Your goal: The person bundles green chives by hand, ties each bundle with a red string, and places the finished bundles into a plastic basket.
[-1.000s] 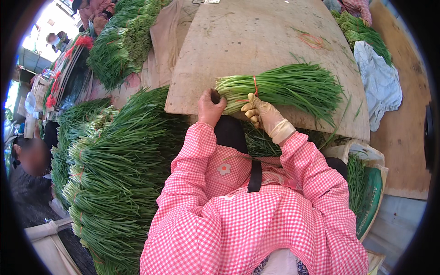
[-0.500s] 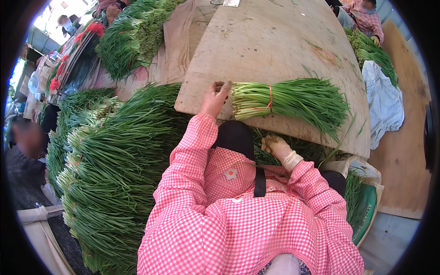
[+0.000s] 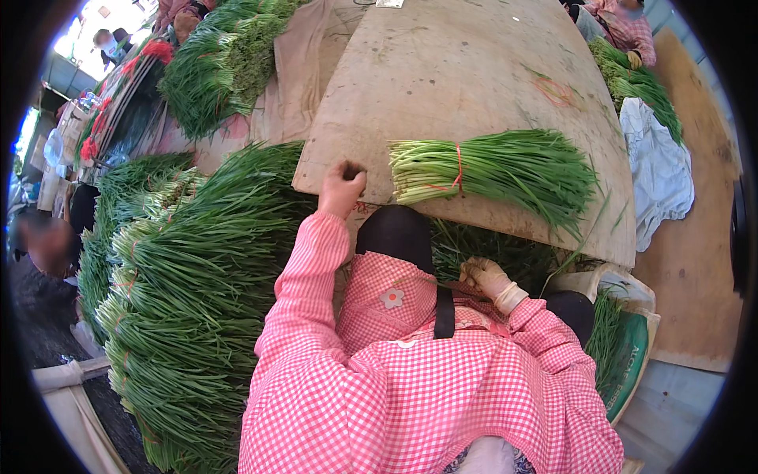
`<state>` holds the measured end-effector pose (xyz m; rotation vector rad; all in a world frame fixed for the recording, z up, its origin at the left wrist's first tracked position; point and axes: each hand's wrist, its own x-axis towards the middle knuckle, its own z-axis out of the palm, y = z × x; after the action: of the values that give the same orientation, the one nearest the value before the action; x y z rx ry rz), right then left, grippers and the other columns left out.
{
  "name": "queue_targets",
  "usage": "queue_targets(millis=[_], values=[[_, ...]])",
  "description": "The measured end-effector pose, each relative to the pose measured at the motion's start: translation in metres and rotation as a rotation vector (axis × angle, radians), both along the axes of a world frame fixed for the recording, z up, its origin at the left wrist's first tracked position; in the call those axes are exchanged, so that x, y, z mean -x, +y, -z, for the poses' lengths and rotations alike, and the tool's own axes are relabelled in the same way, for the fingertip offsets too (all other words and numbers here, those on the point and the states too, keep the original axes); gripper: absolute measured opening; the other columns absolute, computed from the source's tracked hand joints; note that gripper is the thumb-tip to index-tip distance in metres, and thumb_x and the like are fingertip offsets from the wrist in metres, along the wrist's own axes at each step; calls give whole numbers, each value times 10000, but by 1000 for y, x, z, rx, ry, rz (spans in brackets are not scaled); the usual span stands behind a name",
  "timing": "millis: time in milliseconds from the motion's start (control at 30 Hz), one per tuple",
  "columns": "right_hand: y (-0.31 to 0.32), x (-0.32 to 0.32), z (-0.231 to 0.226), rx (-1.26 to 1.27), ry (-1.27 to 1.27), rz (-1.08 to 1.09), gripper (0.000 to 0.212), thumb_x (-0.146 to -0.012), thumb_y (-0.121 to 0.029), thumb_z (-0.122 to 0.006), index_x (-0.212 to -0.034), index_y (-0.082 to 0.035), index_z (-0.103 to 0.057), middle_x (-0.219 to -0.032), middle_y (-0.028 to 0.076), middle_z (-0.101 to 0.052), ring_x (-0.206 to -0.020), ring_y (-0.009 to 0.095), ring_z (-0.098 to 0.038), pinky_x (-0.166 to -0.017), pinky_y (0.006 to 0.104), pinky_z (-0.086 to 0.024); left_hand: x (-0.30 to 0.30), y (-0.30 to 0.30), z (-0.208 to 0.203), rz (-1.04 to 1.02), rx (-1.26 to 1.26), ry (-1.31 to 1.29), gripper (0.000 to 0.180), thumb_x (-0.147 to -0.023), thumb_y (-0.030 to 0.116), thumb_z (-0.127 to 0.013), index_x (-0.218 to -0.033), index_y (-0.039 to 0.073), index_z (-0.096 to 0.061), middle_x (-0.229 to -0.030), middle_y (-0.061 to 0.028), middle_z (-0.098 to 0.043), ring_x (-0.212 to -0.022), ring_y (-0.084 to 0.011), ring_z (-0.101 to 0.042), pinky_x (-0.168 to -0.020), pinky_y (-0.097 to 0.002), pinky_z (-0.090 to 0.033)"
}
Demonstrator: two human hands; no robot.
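A bundle of garlic chives (image 3: pixel 493 175) lies across the near edge of the wooden board (image 3: pixel 442 87), pale stem ends to the left, with a red band round it. My left hand (image 3: pixel 343 189) is over the board's near left corner, apart from the stem ends. Its fingers are loosely curled with the thumb apart, and nothing shows in them. Below the board's edge, my right hand (image 3: pixel 484 278), in a soiled pale glove, is closed above my lap. Whatever its fingers may hold is hidden. Small red bands (image 3: pixel 361 207) show by my left wrist.
Stacked banded chive bundles (image 3: pixel 197 292) rise along my left side. More chives (image 3: pixel 225 67) lie at the far left. A green and white sack (image 3: pixel 629 359) holds loose leaves at my right. Pale cloth (image 3: pixel 654 174) hangs by the board's right edge. Other people sit around.
My left hand has moved left and down, away from the stem ends, and its fingers have curled. My right hand has lowered slightly toward my lap. The bundle stays on the board.
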<state>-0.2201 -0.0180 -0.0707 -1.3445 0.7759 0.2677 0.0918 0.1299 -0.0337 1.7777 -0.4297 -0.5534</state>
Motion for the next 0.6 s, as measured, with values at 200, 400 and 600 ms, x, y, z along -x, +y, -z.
queue_targets(millis=[200, 400, 600], values=[[3, -5, -11, 603, -220, -229, 120, -870, -72, -482, -910, -33, -588, -798, 79, -614, -731, 182, -577, -673, 292, -467, 29, 45, -6, 308, -462, -394, 287, -870, 227, -536, -936, -38, -622, -763, -134, -642, -681, -178, -616, -663, -302, -480], [7, -34, -60, 614, -260, -187, 148, -845, -41, -495, -956, -30, -594, -824, 69, -610, -761, 156, -553, -711, 275, -452, 10, -16, -51, 47, -7, -571, 162, -831, 99, -573, -957, 32, -649, -791, -99, -627, -692, -157, -601, -644, -278, -464], [17, -28, -49, 539, -185, -268, 147, -859, -106, -511, -958, -34, -594, -852, 106, -626, -760, 201, -594, -704, 303, -473, -2, -59, -46, 301, -105, -622, 166, -785, 132, -624, -906, 23, -657, -803, -115, -592, -714, -230, -586, -689, -323, -471]])
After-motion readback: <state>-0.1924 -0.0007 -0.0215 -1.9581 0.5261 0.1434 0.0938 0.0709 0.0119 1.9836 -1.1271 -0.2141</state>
